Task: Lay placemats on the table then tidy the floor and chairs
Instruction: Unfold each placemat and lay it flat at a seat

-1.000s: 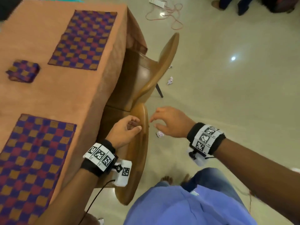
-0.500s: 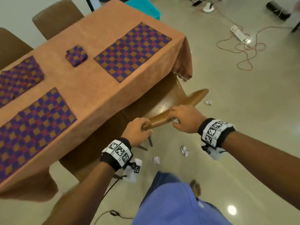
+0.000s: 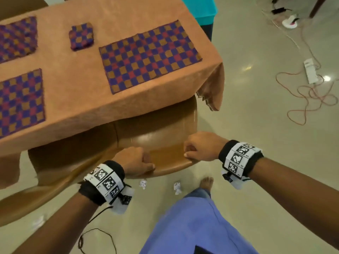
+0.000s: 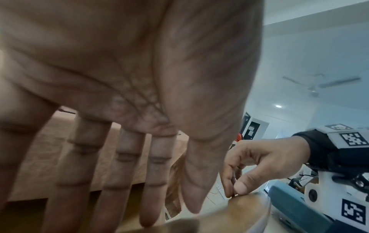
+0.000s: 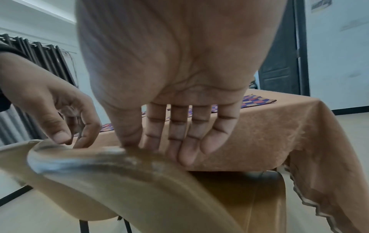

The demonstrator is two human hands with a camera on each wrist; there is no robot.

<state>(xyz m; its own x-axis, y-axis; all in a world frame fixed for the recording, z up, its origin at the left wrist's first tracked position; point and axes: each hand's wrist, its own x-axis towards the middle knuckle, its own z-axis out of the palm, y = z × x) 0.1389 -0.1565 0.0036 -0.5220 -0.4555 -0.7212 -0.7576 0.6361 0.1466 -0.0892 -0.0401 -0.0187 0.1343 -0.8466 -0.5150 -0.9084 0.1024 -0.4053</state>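
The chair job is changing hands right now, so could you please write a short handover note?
Left hand and right hand: both grip the top edge of the chair back, seat partly under the table.
Done: three placemats lie flat; one folded placemat sits between them.
Left: finish the chairs, pick up the crumpled paper bits on the floor.

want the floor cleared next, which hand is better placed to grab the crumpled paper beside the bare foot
Right, probably. The white crumpled paper ball lies beside the bare foot, nearly under the right hand. The left hand sits nearer the other paper ball.
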